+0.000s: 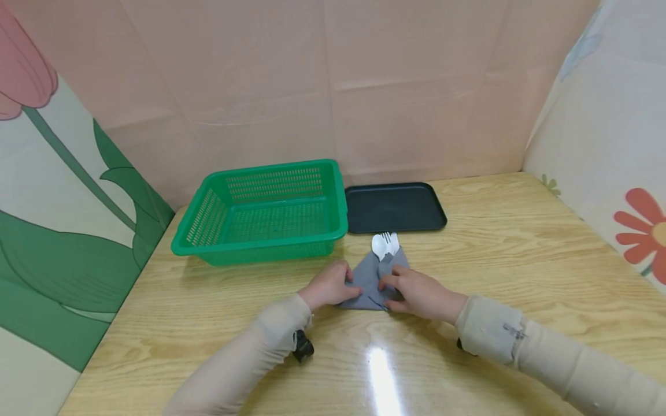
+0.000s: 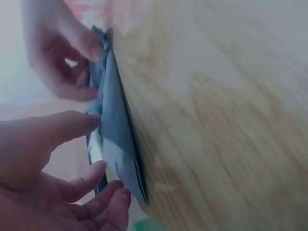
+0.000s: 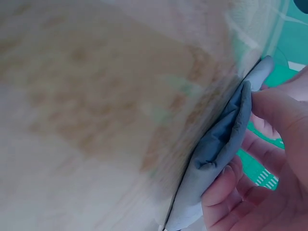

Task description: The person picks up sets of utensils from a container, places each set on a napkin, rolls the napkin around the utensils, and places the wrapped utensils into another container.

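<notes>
A grey cloth napkin (image 1: 367,277) lies folded on the table. The heads of a white spoon (image 1: 379,246), a white fork (image 1: 387,241) and a white knife (image 1: 395,242) stick out of its far end; their handles are hidden in the folds. At the napkin's left side, my left hand (image 1: 330,283) rests its thumb on the cloth, the other fingers loosely bent by the left corner. On the right, my right hand (image 1: 418,293) grips the folded cloth between thumb and fingers. Bunched folds of the napkin (image 3: 219,144) show along its near edge in the right wrist view.
A green plastic basket (image 1: 260,252) stands at the back left of the wooden table (image 1: 520,254). Against its right side lies a black tray (image 1: 395,208), just beyond the cutlery. A pinkish sheet (image 1: 416,86) hangs behind the table, with patterned sheets at both sides.
</notes>
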Demonstrator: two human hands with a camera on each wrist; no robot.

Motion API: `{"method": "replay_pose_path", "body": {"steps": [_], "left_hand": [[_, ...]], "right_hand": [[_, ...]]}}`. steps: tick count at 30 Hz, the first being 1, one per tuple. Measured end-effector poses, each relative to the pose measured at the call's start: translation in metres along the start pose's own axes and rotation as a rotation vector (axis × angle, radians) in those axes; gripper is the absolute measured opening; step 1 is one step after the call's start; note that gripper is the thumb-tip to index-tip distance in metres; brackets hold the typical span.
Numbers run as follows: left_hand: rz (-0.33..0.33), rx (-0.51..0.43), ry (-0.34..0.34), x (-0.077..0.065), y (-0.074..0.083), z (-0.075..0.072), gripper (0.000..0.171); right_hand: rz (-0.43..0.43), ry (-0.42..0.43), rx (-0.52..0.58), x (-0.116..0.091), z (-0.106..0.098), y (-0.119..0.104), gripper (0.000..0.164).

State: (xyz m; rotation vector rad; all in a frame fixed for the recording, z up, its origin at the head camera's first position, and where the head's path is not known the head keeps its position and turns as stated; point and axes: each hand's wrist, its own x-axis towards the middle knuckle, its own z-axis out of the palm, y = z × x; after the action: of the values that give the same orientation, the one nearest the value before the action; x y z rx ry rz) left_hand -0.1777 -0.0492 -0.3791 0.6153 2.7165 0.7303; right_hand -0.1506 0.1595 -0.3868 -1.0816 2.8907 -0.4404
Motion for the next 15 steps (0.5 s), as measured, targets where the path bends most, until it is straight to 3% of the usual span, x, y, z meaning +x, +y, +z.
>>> {"method": "replay_pose_path", "body": {"steps": [8,15], "left_hand": [[-0.088,-0.058,-0.08,-0.005,-0.011,-0.007,0.037],[-0.076,-0.082,-0.096,-0.007,-0.019,-0.011,0.025]], "right_hand": [[-0.005,-0.008,0.006,0.0,-0.001,0.0,0.024],[-0.009,-0.008,0.004,0.0,-0.003,0.0,0.024]]}}
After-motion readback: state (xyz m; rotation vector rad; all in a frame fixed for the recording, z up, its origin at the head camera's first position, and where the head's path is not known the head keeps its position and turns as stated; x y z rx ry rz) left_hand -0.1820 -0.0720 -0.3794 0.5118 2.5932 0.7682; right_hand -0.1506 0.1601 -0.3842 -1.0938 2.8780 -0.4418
